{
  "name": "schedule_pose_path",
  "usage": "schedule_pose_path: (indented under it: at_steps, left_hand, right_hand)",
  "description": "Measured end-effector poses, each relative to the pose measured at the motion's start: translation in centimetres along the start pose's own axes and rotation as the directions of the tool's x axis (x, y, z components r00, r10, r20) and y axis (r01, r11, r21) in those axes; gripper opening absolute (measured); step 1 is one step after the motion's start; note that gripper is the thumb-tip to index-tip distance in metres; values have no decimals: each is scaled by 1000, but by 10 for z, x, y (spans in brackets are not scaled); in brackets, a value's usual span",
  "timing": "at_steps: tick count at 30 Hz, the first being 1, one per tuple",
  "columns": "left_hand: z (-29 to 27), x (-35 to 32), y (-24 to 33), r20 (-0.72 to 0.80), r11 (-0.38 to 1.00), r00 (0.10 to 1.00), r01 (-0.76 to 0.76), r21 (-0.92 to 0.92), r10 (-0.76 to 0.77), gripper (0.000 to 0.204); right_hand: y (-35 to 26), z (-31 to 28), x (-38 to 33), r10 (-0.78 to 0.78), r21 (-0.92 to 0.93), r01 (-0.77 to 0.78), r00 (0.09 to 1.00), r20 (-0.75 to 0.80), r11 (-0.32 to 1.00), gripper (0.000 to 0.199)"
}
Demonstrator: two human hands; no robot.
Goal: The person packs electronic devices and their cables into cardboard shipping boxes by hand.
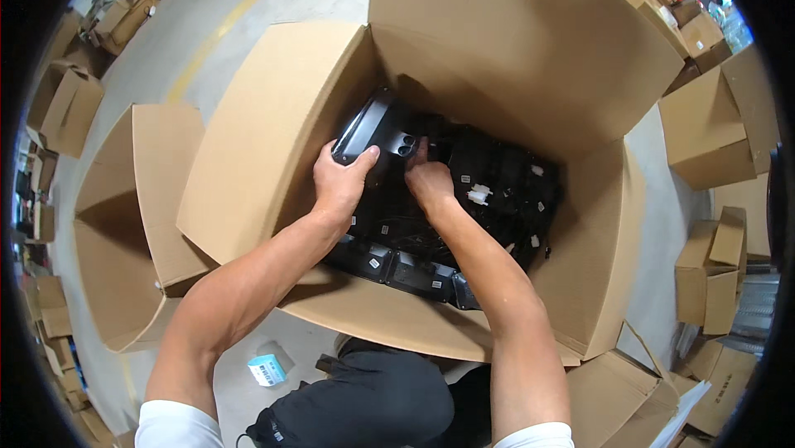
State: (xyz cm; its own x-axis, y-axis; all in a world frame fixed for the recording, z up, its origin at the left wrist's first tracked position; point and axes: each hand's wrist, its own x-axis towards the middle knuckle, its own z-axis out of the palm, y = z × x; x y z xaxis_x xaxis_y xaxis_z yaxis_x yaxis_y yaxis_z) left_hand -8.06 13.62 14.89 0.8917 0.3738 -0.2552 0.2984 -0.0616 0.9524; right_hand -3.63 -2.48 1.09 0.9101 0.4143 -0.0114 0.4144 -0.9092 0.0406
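Inside a large open cardboard box [331, 286], my left hand [341, 179] grips the left end of a glossy black plastic part [377, 129], thumb on top and fingers mostly out of sight. The part lies tilted near the box's left wall and has small round holes. Beside these holes my right hand [429, 181] is closed at the part's other end, its index finger stretched along it. Under and around both hands lie several similar black plastic parts [410, 270] with small white labels. A crumpled white piece [479, 194] rests on them to the right.
A tall flap [513, 26] stands up behind the box. Another open carton [116, 266] is at the left, and more cartons [708, 129] stand at the right. A small light-blue box [267, 370] sits on the floor by my leg [364, 398].
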Motion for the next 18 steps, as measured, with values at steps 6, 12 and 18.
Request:
schedule_pose_path:
  at_steps: [6, 12, 18]
  left_hand:
    - [20, 36, -41, -19, 982, 984, 173, -73, -174, 40]
    - [61, 80, -73, -22, 924, 963, 252, -288, -269, 54]
    - [50, 99, -132, 191, 834, 879, 476, -279, -437, 52]
  right_hand:
    - [17, 9, -22, 63, -96, -72, 993, -96, 993, 52]
    - [9, 6, -18, 124, -37, -130, 983, -134, 991, 50]
    - [9, 5, -13, 122, -70, -133, 983, -133, 989, 49]
